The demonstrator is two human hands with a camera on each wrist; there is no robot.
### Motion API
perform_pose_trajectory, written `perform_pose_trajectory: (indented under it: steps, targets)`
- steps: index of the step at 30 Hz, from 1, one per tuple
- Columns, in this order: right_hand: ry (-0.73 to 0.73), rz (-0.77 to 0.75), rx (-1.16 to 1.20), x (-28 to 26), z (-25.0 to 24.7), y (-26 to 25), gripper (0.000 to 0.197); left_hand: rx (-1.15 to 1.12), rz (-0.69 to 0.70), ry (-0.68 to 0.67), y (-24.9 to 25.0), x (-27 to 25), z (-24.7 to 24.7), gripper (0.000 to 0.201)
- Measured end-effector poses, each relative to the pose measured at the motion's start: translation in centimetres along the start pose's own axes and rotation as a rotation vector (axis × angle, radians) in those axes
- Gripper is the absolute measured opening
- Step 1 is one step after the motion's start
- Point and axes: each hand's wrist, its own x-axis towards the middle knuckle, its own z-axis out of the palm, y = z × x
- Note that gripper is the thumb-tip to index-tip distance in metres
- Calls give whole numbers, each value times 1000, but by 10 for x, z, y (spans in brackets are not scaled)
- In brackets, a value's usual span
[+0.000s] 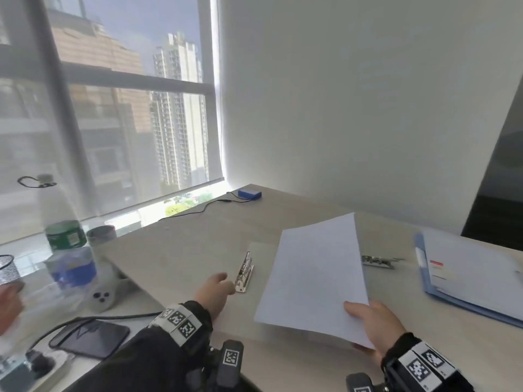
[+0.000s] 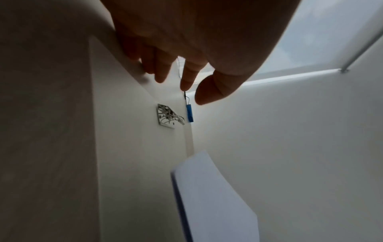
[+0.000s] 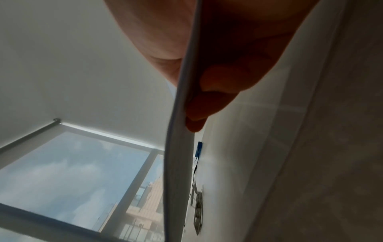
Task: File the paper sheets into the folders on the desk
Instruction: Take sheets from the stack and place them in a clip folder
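My right hand (image 1: 360,316) pinches the near corner of a stack of white paper sheets (image 1: 314,275), thumb on top and fingers (image 3: 207,98) underneath. The stack is lifted off the desk, tilted up toward the wall. My left hand (image 1: 225,282) lies relaxed on the pale open folder, just left of its silver clip (image 1: 244,274), holding nothing. The left wrist view shows loose fingers (image 2: 186,77), the clip (image 2: 165,117) and the paper stack (image 2: 213,196). A second metal clip (image 1: 377,261) lies right of the stack. A blue folder (image 1: 464,275) with papers lies at the right.
A small blue box (image 1: 249,193) with a black cable sits at the far desk corner by the window. Bottles (image 1: 68,241), a mesh cup (image 1: 8,268), a white device (image 1: 102,295), a phone (image 1: 90,338) and a power strip (image 1: 36,366) crowd the left.
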Motion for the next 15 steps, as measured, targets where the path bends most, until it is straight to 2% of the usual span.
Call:
perform_pose_trajectory:
  steps: [3,5,7,11,15]
  targets:
    - [-65,22,-55,8,23,5,10,1,-34,-83,-5,-4,-1,57]
    - [-77,33,-73,16,33,11,13,-32,-48,-147,-8,-10,0,70]
    - [-72,46,-94,23,39,16,18,-74,-50,-153,-13,-10,-1,81]
    - [-71,56,-118,32,47,20,20,-86,-43,-166,-18,-8,-2,72]
    - [-76,86,-155,36,52,21,32,-93,-29,-192,-19,-10,-4,89]
